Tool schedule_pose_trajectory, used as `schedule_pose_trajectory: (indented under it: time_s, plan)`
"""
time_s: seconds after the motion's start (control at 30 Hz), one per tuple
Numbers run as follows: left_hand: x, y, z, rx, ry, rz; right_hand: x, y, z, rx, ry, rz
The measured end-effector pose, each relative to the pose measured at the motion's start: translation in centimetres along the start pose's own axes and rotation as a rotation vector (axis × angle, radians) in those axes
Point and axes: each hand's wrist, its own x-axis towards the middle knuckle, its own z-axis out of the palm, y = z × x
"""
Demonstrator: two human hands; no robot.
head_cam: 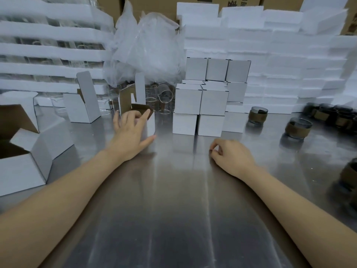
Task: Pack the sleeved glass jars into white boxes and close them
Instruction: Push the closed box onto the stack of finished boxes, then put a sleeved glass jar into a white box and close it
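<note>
Two bare hands work at a brushed-steel table (177, 209) in front of a stack of closed white cardboard boxes (201, 105). Left of the stack, the left hand (131, 132) grips an open white cardboard box (150, 124) whose brown-lined flaps stand raised, fingers curled over its top edge and thumb laid along its near side. Just in front of the stack, the right hand (231, 153) rests on the steel with fingers loosely curled, holding nothing. Right of the stack, well apart from both hands, stand dark glass jars in brown sleeves (298, 128), one close beside the stack and more clustered at the far edge. Further left of the stack sit more open white cartons (81, 107). White foam slabs (289, 55) and a crumpled clear plastic bag (146, 45) rise behind it.
</note>
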Motion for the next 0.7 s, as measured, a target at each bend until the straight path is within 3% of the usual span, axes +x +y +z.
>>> schedule_pose_trajectory:
  time_s: [0.13,0.3,0.47,0.57,0.7]
  plan:
    - [-0.2,0.5,-0.7,-0.196,0.064,0.022,-0.2,0.0,-0.2,0.149,0.034,-0.077]
    - [-1.1,2.9,-2.2,-0.523,0.004,0.403,-1.0,-1.4,-0.2,0.418,0.075,-0.332]
    - [-1.5,6.6,-1.8,-0.630,0.054,0.749,-1.0,-2.5,-0.7,0.195,0.149,-0.702]
    - [-1.5,6.7,-1.7,-0.622,0.103,0.738,-0.9,-2.4,-0.6,0.271,0.147,-0.660]
    - [-1.5,6.3,-1.5,-0.592,0.179,0.556,-0.5,-1.6,-0.6,0.316,0.264,-0.499]
